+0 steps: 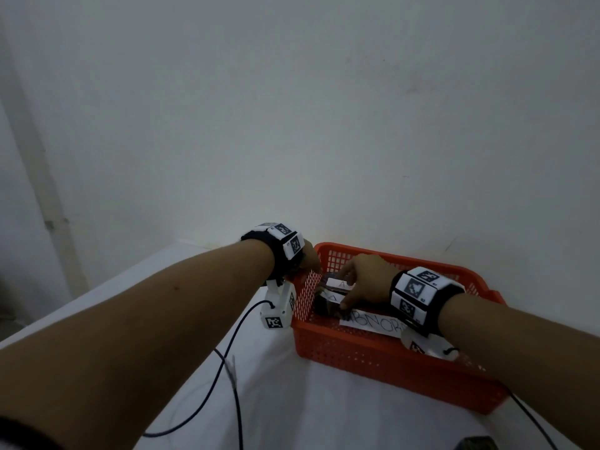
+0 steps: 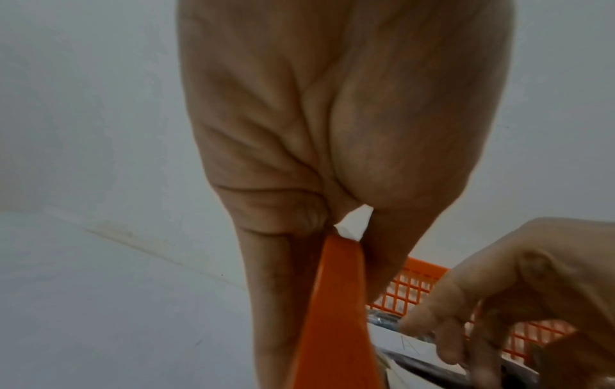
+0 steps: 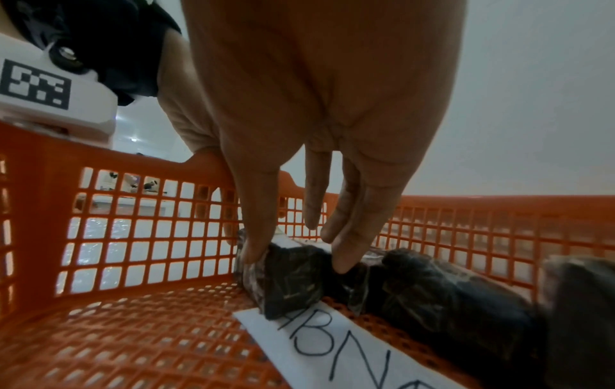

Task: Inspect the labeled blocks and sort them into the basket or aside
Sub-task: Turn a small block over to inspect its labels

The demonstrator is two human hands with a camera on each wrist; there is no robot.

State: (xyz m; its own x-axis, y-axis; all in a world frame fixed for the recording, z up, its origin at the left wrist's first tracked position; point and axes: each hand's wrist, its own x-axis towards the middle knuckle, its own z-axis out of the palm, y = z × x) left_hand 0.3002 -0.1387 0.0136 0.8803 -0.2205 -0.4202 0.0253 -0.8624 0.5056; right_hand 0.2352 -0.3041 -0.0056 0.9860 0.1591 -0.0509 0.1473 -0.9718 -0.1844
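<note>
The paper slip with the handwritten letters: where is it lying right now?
The paper slip lies flat on the floor of the orange basket, just in front of the dark wrapped block that the right hand pinches.

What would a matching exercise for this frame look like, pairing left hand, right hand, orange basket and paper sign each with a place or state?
Column one:
1. left hand
2. right hand
3. orange basket
4. paper sign

Column two:
A. lies flat on the basket floor, handwritten letters up
B. stands on the white table
C. grips the basket's rim
D. holds a dark wrapped block inside the basket

Pairs: 1-C, 2-D, 3-B, 4-A
</note>
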